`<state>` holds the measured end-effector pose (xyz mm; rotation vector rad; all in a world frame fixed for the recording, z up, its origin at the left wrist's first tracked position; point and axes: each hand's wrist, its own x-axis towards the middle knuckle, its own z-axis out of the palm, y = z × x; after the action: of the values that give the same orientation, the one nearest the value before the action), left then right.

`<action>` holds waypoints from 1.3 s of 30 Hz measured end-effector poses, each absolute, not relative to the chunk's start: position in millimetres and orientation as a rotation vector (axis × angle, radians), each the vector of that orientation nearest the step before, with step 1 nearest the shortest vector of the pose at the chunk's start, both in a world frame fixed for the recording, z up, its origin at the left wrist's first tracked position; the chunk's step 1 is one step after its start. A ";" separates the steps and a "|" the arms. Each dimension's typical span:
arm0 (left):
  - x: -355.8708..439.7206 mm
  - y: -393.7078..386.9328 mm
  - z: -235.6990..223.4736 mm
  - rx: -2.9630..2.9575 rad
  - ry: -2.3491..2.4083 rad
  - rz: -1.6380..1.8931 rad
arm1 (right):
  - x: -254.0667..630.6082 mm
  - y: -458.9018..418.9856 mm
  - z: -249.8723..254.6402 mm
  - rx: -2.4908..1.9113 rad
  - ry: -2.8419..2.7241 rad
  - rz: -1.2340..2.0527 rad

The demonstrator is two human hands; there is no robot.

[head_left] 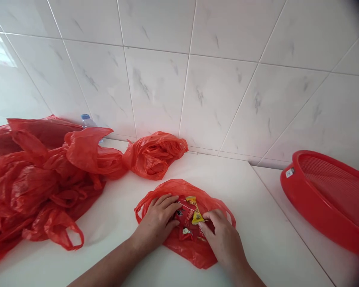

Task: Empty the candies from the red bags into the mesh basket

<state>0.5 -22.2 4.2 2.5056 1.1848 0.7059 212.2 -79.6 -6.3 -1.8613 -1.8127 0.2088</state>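
Observation:
A red plastic bag (pixel 176 187) lies flat on the white countertop (pixel 119 223) in front of me. On it sits a small heap of wrapped sweets (pixel 188 217), mostly red packets with one yellow one (pixel 196 215). My left hand (pixel 157 221) rests on the left side of the heap, fingers curled against a red packet. My right hand (pixel 223 235) lies on the right side, with its fingertips pressed together on the sweets beside the yellow packet.
A big pile of crumpled red bags (pixel 38 179) fills the left of the counter, with one more bunched bag (pixel 155 153) by the tiled wall. A bottle with a blue cap (pixel 86 119) stands behind the pile. A red basket (pixel 329 195) sits at the right.

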 end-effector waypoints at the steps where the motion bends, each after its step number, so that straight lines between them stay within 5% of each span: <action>1: -0.1 -21.5 3.2 2.501 1.187 0.721 | 213.2 -79.4 -5.7 -1.864 -1.793 0.196; 17: 1.0 -25.9 0.8 2.433 1.189 0.676 | 238.6 -73.9 -3.2 -2.067 -1.727 -0.321; 30: 0.6 -31.7 6.6 2.222 1.392 0.888 | 232.7 -75.3 -3.1 -1.914 -1.838 -0.339; 39: 5.7 -40.0 10.9 2.536 0.961 0.823 | 234.6 -70.6 -12.3 -1.835 -1.912 -0.380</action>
<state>5.7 -40.0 10.9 2.5356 0.9614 0.8226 234.6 -70.6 -12.3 -1.8353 -1.9121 -0.3797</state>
